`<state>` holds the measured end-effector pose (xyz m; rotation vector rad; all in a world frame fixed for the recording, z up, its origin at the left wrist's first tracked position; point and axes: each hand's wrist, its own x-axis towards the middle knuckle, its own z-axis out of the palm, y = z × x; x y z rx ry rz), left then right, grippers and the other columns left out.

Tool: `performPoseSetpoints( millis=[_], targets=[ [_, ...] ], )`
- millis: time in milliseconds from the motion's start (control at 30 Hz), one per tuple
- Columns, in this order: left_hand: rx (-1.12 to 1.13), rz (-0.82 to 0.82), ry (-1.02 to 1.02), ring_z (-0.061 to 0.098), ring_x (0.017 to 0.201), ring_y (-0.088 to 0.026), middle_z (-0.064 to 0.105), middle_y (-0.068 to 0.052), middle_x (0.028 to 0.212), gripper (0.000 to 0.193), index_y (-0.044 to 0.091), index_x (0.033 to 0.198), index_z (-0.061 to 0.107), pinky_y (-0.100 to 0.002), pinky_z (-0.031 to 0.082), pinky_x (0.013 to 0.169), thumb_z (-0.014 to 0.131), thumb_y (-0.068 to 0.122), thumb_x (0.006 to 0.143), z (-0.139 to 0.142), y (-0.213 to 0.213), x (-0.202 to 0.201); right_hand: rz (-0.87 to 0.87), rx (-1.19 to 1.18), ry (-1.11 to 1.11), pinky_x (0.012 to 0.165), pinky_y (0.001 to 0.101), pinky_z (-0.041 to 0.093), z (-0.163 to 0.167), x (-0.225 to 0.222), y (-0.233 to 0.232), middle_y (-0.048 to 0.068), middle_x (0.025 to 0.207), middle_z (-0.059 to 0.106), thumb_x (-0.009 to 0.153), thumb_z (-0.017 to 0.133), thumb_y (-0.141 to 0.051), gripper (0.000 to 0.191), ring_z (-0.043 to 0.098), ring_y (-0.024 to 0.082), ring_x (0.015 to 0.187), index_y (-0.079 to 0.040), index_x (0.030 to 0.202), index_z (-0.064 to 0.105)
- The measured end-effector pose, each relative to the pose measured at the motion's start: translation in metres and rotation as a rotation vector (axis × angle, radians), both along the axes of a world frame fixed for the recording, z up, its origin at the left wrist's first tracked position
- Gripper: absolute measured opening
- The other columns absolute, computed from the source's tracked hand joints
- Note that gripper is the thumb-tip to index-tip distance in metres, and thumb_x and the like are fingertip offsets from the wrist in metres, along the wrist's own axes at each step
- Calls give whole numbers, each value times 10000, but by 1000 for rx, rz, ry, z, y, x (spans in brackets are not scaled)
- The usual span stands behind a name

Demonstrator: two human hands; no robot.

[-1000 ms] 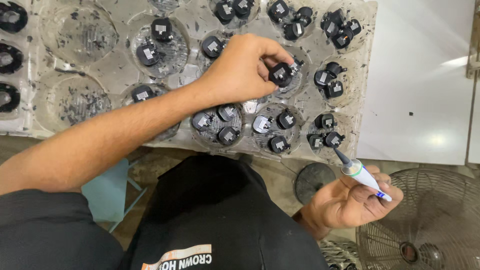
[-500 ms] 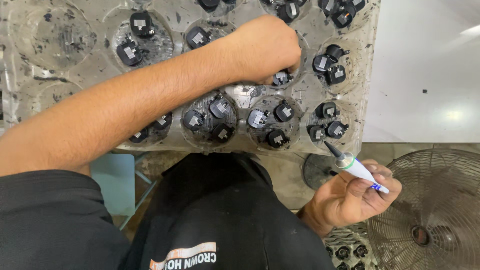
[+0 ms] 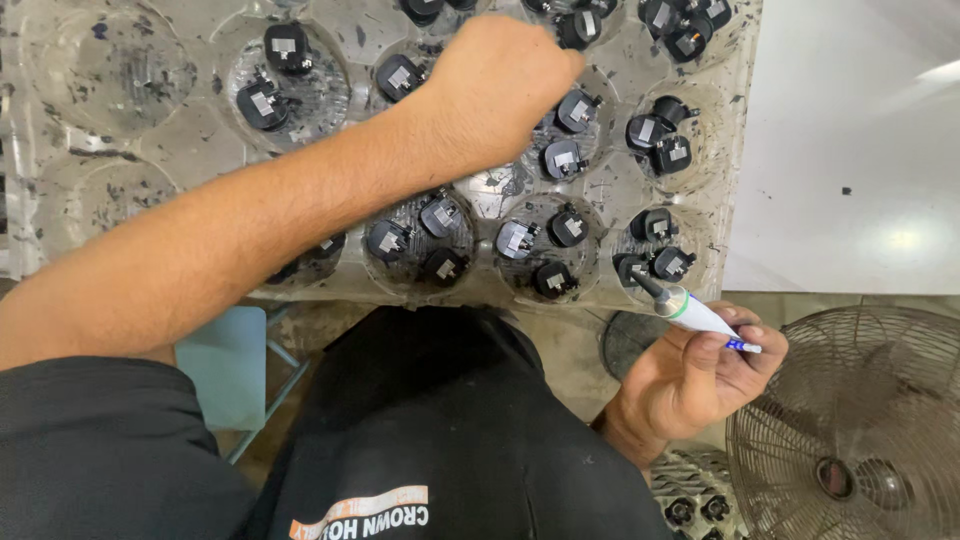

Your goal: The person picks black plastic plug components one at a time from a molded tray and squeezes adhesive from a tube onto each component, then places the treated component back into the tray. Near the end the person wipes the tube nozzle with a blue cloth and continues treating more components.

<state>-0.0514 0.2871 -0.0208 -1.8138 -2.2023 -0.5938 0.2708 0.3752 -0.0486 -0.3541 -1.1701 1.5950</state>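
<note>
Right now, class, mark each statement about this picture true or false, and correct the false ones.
1. The right hand holds a pen-like tool. True.
2. The left hand rests on the fan. False: it is over the tray, closed among the black parts.
3. Every tray well holds parts. False: some left wells are empty.
4. The fan stands at lower right. True.

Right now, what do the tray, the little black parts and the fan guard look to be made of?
The tray: thin clear moulded plastic, glossy but smudged; its round pockets are see-through. The little black parts: probably matte plastic housings, each with a pale metallic-looking patch. The fan guard: likely metal wire, thin radial spokes, dull grey.
</note>
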Motion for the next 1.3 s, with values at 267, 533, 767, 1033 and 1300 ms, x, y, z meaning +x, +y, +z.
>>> performPoseSetpoints(
  millis=[267, 533, 767, 1033, 1300],
  targets=[
    [-35, 83, -88, 710, 797, -352, 692, -151, 822, 326, 23, 995, 621, -459, 557, 629, 728, 17, 687, 3, 5, 17, 69, -140, 76, 820, 291, 554, -5, -2, -4, 66, 1168, 664, 1026, 769, 8, 329, 657, 192, 1040, -103, 1241, 547],
    [290, -4, -965, 721, 875, -202, 632, -92, 1045, 444, 68, 1140, 497, -332, 576, 718, 774, -12, 802, 58, -96, 80, 95, -39, 34, 932, 317, 560, -4, -7, -14, 60, 1121, 634, 1006, 786, -23, 316, 608, 188, 1021, -101, 1180, 533],
    [793, -149, -1830, 682, 1115, -135, 687, -76, 1211, 587, 51, 1322, 571, -315, 610, 982, 823, -143, 828, 21, -111, 136, 84, 228, 27, 862, 332, 567, -1, -25, -39, 38, 923, 577, 981, 805, -41, 327, 579, 176, 879, -118, 1093, 508],
    [794, 40, -1566, 696, 1126, -144, 673, -74, 1253, 437, 1, 1199, 686, -300, 636, 945, 802, -164, 811, 6, -123, 149, 54, 550, -77, 830, 333, 607, 9, -30, -41, 53, 971, 595, 942, 773, -14, 335, 620, 186, 896, -135, 1109, 509],
    [738, 80, -1605, 723, 1087, -143, 697, -63, 1199, 443, 9, 1241, 694, -309, 659, 965, 757, -178, 844, 15, -126, 144, -72, 649, -73, 738, 343, 630, 9, -40, -49, 72, 925, 622, 888, 790, 0, 338, 651, 188, 824, -112, 1052, 516]
  ],
)
